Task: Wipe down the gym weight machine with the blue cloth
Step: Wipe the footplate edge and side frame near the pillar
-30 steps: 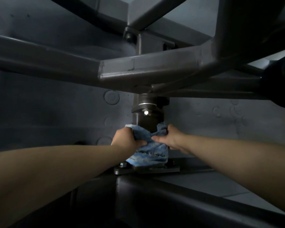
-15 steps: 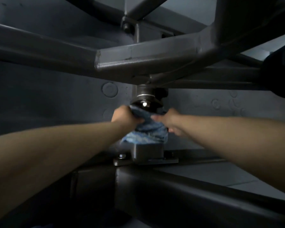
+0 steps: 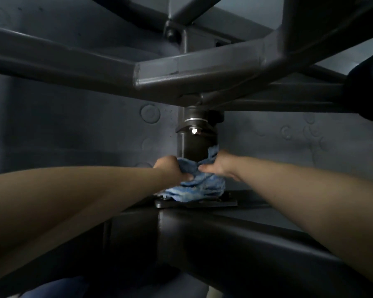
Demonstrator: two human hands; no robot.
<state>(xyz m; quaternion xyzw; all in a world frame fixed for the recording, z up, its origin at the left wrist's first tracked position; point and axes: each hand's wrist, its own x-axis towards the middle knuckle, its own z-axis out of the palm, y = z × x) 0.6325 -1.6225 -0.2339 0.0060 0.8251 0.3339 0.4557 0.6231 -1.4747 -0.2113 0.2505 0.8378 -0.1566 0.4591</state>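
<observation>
The blue cloth [image 3: 199, 186] is wrapped round the foot of a dark upright post [image 3: 195, 145] of the weight machine, just above its bolted base plate [image 3: 226, 203]. My left hand [image 3: 170, 168] grips the cloth's left side. My right hand [image 3: 218, 166] grips its right side, thumb pointing inward. Both arms reach in from the lower corners. A silver bolt [image 3: 194, 131] sits on the post's collar above the cloth.
A thick grey frame beam [image 3: 192, 72] crosses overhead, close above the post. A dark rounded frame tube [image 3: 224, 244] runs across below my arms. A dark padded part [image 3: 366, 89] juts in at the right edge. Dim grey studded floor lies behind.
The cloth and both hands slid up the post to the collar, then back down to its foot near the base plate.
</observation>
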